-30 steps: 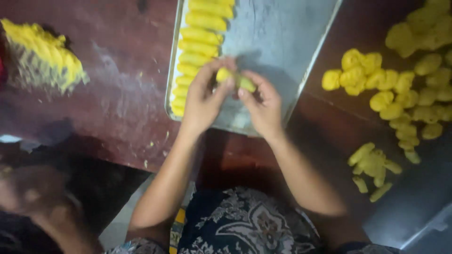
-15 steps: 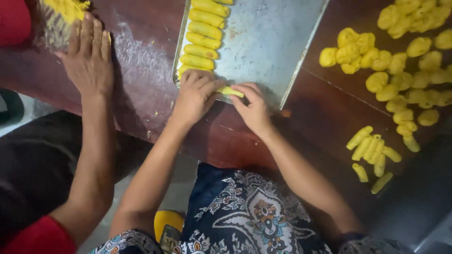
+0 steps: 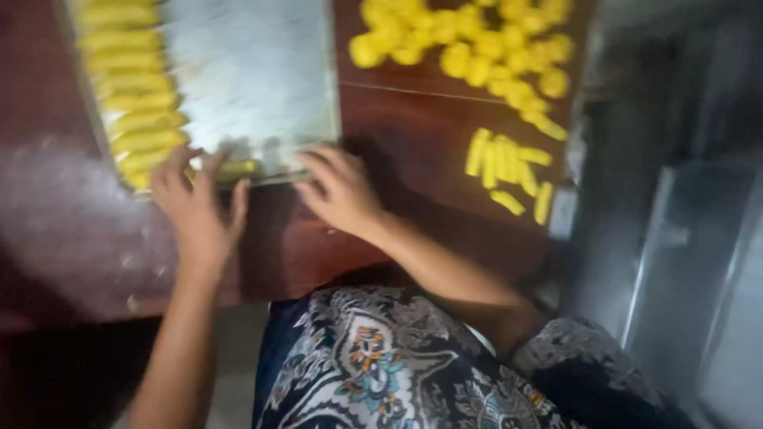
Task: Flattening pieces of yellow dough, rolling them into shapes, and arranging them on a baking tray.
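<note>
A metal baking tray (image 3: 254, 79) lies on the dark red table, with a column of yellow dough rolls (image 3: 131, 103) down its left side. My left hand (image 3: 195, 210) rests at the tray's near edge with fingers spread, its fingertips by the last roll (image 3: 234, 168) on the tray's front rim. Just right of the tray's near corner is my right hand (image 3: 342, 191), fingers apart and holding nothing. The picture is blurred by motion.
A heap of round yellow dough pieces (image 3: 469, 44) lies at the back right of the table. Several short yellow dough sticks (image 3: 509, 167) lie nearer, to the right of my right hand. A grey metal surface (image 3: 683, 238) stands at the far right.
Both hands have let go of the dough roll, which now lies on the tray's near edge. The right hand has come off the tray to the right. The view has swung right; the other person's hand is out of sight.
</note>
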